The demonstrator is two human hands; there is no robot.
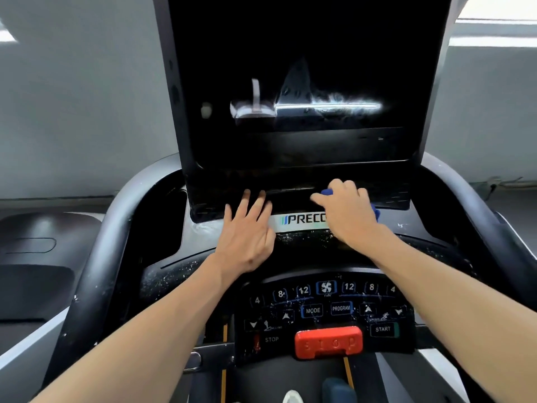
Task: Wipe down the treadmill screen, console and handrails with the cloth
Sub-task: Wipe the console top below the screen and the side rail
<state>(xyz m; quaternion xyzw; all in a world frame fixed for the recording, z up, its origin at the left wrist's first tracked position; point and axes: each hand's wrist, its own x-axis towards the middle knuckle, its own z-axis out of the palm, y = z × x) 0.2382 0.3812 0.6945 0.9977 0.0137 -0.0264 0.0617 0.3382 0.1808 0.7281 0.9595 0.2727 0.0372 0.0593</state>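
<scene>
A large black treadmill screen (305, 68) rises in front of me, with streaks and reflections across its lower half. My right hand (347, 212) grips a blue cloth (327, 192) against the ledge under the screen, above the silver brand strip (302, 220); only small bits of cloth show. My left hand (247, 228) lies flat, fingers spread, on the console just left of that strip. Below sits the black button panel (322, 311), speckled with droplets, with a red stop button (328, 341). Grey handrails curve down at the left (101, 257) and right (465, 199).
A dark cup-holder recess (162, 228) sits left of the console. Another treadmill's dark deck (35, 257) lies at the far left. A grey wall stands behind. A blue bottle top (338, 389) and something white (292, 397) show at the bottom edge.
</scene>
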